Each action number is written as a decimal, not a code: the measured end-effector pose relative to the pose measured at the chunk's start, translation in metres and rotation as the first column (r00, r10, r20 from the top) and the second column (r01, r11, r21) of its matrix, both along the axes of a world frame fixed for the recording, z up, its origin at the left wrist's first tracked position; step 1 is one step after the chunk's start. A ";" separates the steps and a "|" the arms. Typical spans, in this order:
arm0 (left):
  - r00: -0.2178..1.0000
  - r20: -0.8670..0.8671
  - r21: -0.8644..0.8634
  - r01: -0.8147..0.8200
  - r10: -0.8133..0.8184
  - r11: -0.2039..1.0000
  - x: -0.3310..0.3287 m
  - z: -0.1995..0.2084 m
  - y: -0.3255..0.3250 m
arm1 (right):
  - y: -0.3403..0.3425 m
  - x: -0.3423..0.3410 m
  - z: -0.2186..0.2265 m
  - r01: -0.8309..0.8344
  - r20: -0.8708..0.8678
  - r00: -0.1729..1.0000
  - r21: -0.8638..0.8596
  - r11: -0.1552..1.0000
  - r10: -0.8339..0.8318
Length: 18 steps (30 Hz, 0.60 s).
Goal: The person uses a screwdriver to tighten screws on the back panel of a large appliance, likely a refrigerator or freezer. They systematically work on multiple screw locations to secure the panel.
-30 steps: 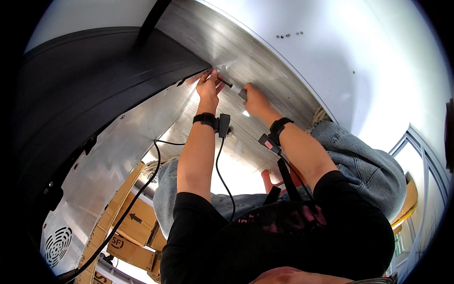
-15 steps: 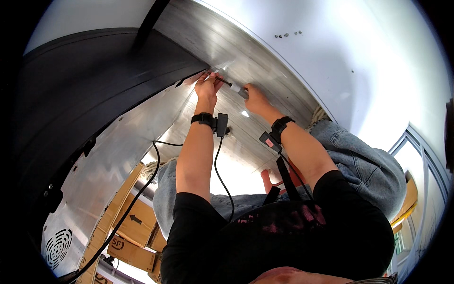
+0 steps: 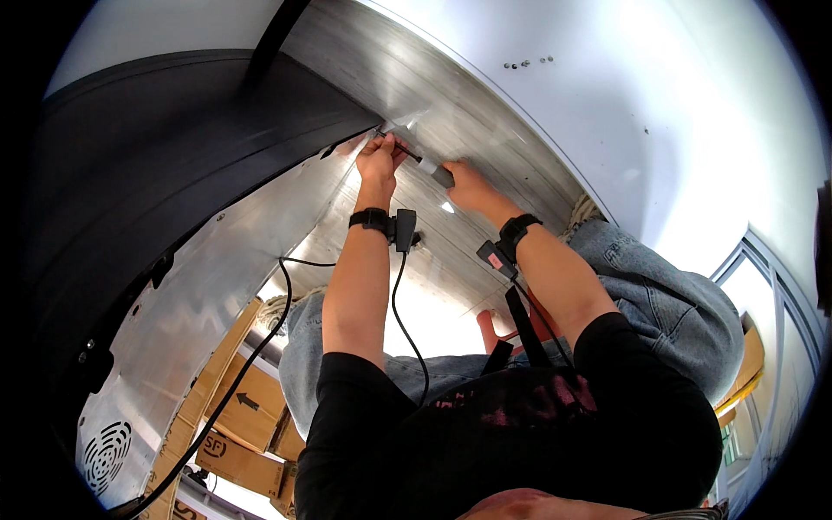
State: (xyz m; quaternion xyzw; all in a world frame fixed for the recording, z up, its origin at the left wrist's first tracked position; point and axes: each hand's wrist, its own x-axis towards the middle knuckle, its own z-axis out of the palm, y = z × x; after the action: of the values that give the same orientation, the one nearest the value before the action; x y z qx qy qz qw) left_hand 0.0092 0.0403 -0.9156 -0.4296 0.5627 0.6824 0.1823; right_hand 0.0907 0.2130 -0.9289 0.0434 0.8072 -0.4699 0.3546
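A screwdriver (image 3: 436, 172) with a grey handle and a thin dark shaft slants up to the left, toward the corner of a metal cabinet panel (image 3: 251, 230). Close to that corner, my left hand (image 3: 378, 161) pinches the front part of the shaft between thumb and fingers. The tip is hidden by the hand and the cabinet edge, so what it touches cannot be made out. My right hand (image 3: 471, 186) is closed at the rear end of the handle, its fingers partly hidden from view.
A black cabinet side (image 3: 173, 147) rises at the left, and a large white panel (image 3: 641, 113) curves along the right. Cables hang from both wrist straps; a long black cable (image 3: 230, 390) crosses the lower left. Cardboard boxes (image 3: 247, 464) lie below the metal panel. Wood-look floor (image 3: 494, 139) lies between.
The screwdriver's handle has tilted slightly nearer to me, and more of it shows beside my right fingers. My left hand stays at the cabinet corner, almost unmoved.
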 end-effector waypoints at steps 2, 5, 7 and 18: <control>1.000 0.001 0.010 -0.016 0.016 1.000 0.000 0.006 0.003 | 0.000 0.001 0.006 -0.038 -0.052 0.998 0.081 0.996 0.043; 0.999 0.027 -0.026 0.027 -0.027 0.999 0.002 0.009 0.004 | -0.003 0.000 0.016 -0.009 0.001 1.000 0.106 0.994 0.008; 0.996 0.055 -0.074 0.074 -0.070 0.995 0.002 0.009 0.003 | -0.004 -0.003 0.020 0.009 0.127 0.992 0.081 0.997 -0.019; 0.999 -0.009 0.185 0.052 -0.051 0.981 0.000 0.008 -0.007 | 0.005 -0.013 0.009 0.066 0.253 0.967 -0.208 0.976 -0.012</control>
State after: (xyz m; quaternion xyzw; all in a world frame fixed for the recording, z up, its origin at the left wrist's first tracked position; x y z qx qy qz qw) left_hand 0.0090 0.0334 -0.9077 -0.3945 0.5080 0.7278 0.2379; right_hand 0.0776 0.2177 -0.9196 0.0797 0.6995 -0.5521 0.4467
